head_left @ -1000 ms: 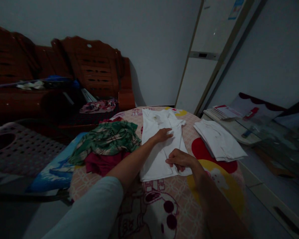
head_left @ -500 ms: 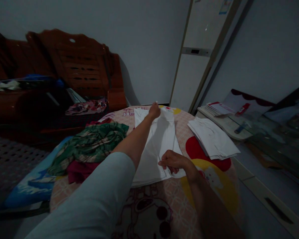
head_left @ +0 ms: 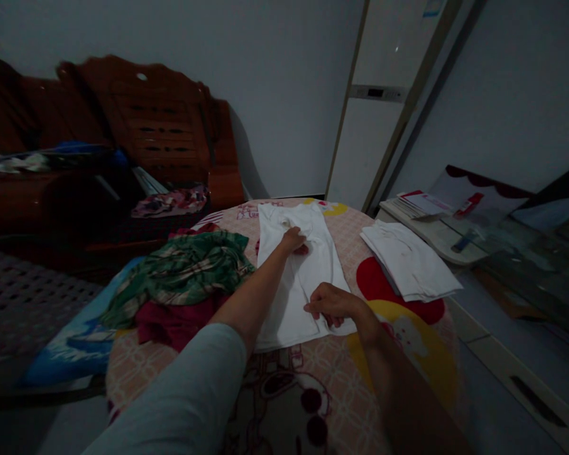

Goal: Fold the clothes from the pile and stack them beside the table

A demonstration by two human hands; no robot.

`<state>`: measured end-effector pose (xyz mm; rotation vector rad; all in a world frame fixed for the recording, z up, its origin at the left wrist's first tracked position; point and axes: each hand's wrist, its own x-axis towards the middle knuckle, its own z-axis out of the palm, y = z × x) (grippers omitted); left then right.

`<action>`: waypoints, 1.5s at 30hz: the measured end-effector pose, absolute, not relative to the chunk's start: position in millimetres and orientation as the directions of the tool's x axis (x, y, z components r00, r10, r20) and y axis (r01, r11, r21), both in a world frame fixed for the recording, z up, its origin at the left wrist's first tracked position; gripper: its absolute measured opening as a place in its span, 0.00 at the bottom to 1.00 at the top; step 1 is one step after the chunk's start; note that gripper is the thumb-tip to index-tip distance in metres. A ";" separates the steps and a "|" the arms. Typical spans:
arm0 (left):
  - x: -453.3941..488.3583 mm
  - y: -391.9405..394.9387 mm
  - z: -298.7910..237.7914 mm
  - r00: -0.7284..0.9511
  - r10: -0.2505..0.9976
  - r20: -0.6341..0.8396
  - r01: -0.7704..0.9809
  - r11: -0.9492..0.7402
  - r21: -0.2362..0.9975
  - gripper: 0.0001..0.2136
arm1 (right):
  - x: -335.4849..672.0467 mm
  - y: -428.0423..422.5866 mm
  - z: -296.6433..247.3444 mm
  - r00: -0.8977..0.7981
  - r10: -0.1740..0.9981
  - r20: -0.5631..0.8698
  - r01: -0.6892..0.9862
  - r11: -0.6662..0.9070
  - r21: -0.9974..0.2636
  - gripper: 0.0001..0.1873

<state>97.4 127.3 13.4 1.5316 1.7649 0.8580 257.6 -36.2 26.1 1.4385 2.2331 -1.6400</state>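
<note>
A white garment (head_left: 289, 297) lies lengthwise on the round table, its exact kind unclear. My left hand (head_left: 294, 241) reaches over its upper half with the fingers curled on the cloth, which is bunched just beyond the knuckles. Nearer to me, at the garment's lower right, my right hand (head_left: 330, 303) pinches a fold of the same cloth between thumb and forefinger. The other fingers of that hand are bent under and partly hidden.
A folded white garment (head_left: 412, 260) lies at the table's right. Green plaid cloth (head_left: 184, 268) and dark red cloth (head_left: 177, 322) are heaped on the left. The patterned tablecloth (head_left: 355, 392) shows in front. A wooden bench (head_left: 156, 126) stands behind.
My left hand has come back toward me from the garment's far end, and the cloth there is now rumpled. My right hand keeps its place on the lower part.
</note>
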 end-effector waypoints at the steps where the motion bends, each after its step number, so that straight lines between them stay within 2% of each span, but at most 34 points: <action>1: 101.8 125.0 12.1 -0.105 0.992 -0.074 0.519 0.118 0.847 0.21 | 257.6 -36.1 26.4 -0.583 0.643 -0.497 0.667 0.029 -0.745 0.17; 4: 113.5 124.7 12.0 -0.086 0.987 -0.135 0.341 0.157 0.927 0.22 | 258.4 -36.4 27.3 -0.587 0.642 -0.493 0.665 0.035 -0.746 0.18; 7: 119.9 131.7 14.6 -0.130 0.978 -0.161 0.221 0.186 0.957 0.20 | 259.0 -37.7 28.9 -0.593 0.648 -0.478 0.651 0.037 -0.758 0.18; 11: 120.8 140.0 16.9 -0.193 0.967 -0.167 0.140 0.195 0.971 0.23 | 258.1 -38.7 28.3 -0.597 0.645 -0.478 0.638 0.020 -0.770 0.18; 13: 119.1 141.0 17.6 -0.173 0.971 -0.168 0.137 0.192 0.972 0.20 | 258.9 -37.8 26.6 -0.596 0.643 -0.482 0.633 0.006 -0.774 0.18; 16: 115.2 141.9 20.4 -0.135 0.982 -0.135 0.163 0.156 0.974 0.17 | 265.8 -34.2 25.3 -0.615 0.636 -0.466 0.591 -0.019 -0.807 0.19; 21: 107.9 153.2 27.7 -0.100 0.993 0.063 0.217 -0.040 0.975 0.22 | 286.7 -26.5 28.2 -0.646 0.682 -0.342 0.464 -0.005 -0.886 0.21; 23: 104.5 157.7 28.2 -0.086 0.982 0.168 0.320 -0.133 0.938 0.24 | 289.8 -25.6 29.0 -0.671 0.673 -0.313 0.445 0.028 -0.895 0.22; 26: 98.2 157.6 24.2 -0.072 0.967 0.245 0.559 -0.165 0.813 0.29 | 284.9 -27.4 29.1 -0.677 0.633 -0.376 0.498 0.018 -0.867 0.20; 28: 93.7 153.8 19.2 -0.062 0.968 0.242 0.658 -0.143 0.739 0.31 | 278.6 -29.6 29.4 -0.650 0.617 -0.443 0.565 0.003 -0.825 0.20; 31: 88.7 148.1 10.8 -0.057 0.977 0.206 0.699 -0.108 0.707 0.34 | 271.7 -32.1 30.9 -0.609 0.609 -0.507 0.645 0.008 -0.764 0.19; 37: 89.8 149.5 3.2 0.036 0.970 0.240 0.710 -0.194 0.677 0.39 | 269.7 -32.9 29.2 -0.644 0.566 -0.515 0.643 0.035 -0.765 0.19; 40: 88.8 150.9 5.1 0.060 0.969 0.239 0.681 -0.215 0.700 0.36 | 267.6 -33.5 26.9 -0.658 0.535 -0.530 0.639 0.023 -0.769 0.18; 45: 80.5 153.7 13.3 -0.040 0.981 0.192 0.634 -0.123 0.764 0.29 | 264.5 -34.1 27.7 -0.639 0.533 -0.555 0.664 0.018 -0.748 0.18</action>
